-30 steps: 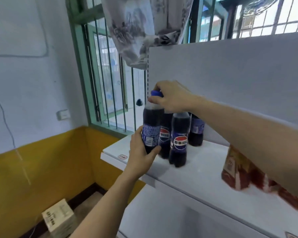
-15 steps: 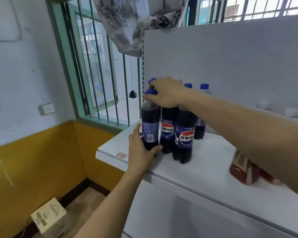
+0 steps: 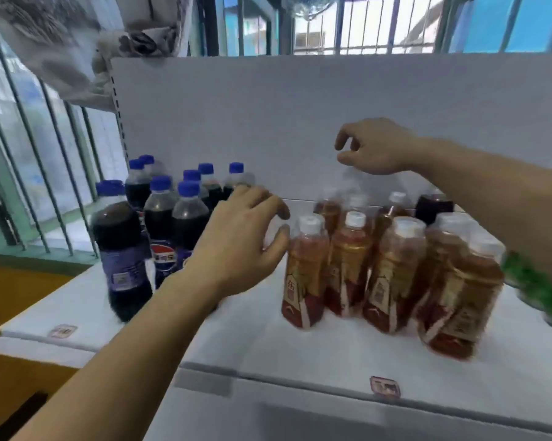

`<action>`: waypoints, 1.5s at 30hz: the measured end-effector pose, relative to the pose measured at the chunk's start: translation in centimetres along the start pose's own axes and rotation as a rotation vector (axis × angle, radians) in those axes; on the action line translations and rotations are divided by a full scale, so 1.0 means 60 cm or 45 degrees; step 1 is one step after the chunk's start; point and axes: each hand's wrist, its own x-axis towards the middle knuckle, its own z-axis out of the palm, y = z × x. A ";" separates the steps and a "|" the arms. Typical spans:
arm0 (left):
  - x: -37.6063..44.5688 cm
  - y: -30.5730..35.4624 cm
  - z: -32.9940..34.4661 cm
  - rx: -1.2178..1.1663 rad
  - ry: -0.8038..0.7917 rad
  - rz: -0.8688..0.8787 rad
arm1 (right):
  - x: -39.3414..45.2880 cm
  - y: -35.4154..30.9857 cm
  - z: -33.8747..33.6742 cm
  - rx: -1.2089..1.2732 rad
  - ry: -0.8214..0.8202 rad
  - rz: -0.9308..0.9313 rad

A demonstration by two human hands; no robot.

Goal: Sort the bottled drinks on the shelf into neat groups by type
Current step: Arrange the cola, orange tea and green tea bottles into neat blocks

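Several dark cola bottles (image 3: 161,224) with blue caps stand grouped at the left end of the white shelf (image 3: 252,338). To their right stands a cluster of several amber tea bottles (image 3: 306,268) with white caps and red labels. One dark cola bottle (image 3: 434,208) stands behind the tea cluster. My left hand (image 3: 239,243) hovers between the two groups, fingers spread, holding nothing. My right hand (image 3: 373,148) hangs above the rear tea bottles, fingers curled loosely and apart, with nothing in it.
Green-labelled bottles (image 3: 535,288) show at the right edge, partly behind my right forearm. A white back panel (image 3: 268,122) rises behind the shelf. A barred window (image 3: 45,154) and a hanging cloth (image 3: 77,43) lie to the left; price tags (image 3: 384,386) sit on the shelf's front edge.
Both hands have let go of the cola bottle at the left and moved right toward the tea bottles. The view has swung right and down, bringing the tea group into sight.
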 end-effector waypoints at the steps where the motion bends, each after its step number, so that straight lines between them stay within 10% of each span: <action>1: 0.015 0.021 0.011 0.051 -0.042 0.040 | -0.008 0.052 0.000 -0.025 -0.016 0.086; 7: 0.096 0.139 0.057 0.084 -0.074 0.139 | -0.041 0.278 0.025 -0.066 -0.094 0.394; 23: 0.148 0.274 0.154 0.141 -0.279 -0.079 | -0.084 0.323 0.071 0.379 0.258 -0.069; 32: 0.200 0.280 0.146 -0.231 -0.017 -0.242 | -0.089 0.214 -0.165 0.890 0.920 -0.179; 45: -0.004 0.030 -0.060 -0.103 0.495 -0.469 | -0.001 -0.141 -0.165 1.308 0.558 -0.448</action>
